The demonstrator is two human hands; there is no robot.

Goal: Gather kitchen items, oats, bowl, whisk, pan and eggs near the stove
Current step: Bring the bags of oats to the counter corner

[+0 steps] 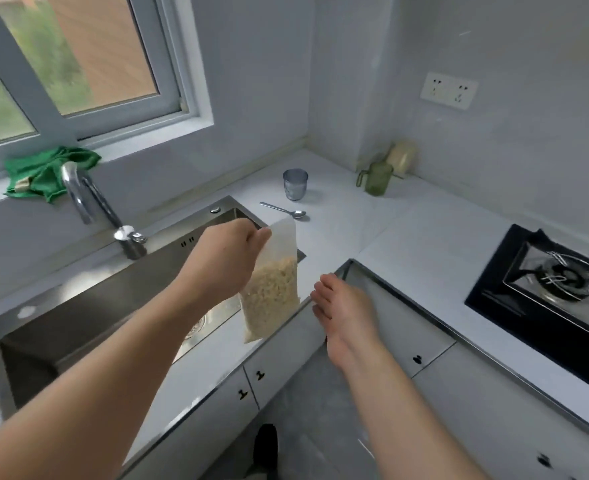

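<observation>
Dangling, a clear plastic bag of oats (273, 289) is pinched by the left hand (224, 259). The right hand (345, 315) is relaxed.

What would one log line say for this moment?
left hand: pinches oats bag top, near sink edge | right hand: open, empty, beside bag | stove: at right

bare counter (407, 244) by stove (549, 282), cup (295, 184)

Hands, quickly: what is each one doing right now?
Left hand: grips the top of the oats bag, which hangs from it.
Right hand: open, holding nothing.
</observation>
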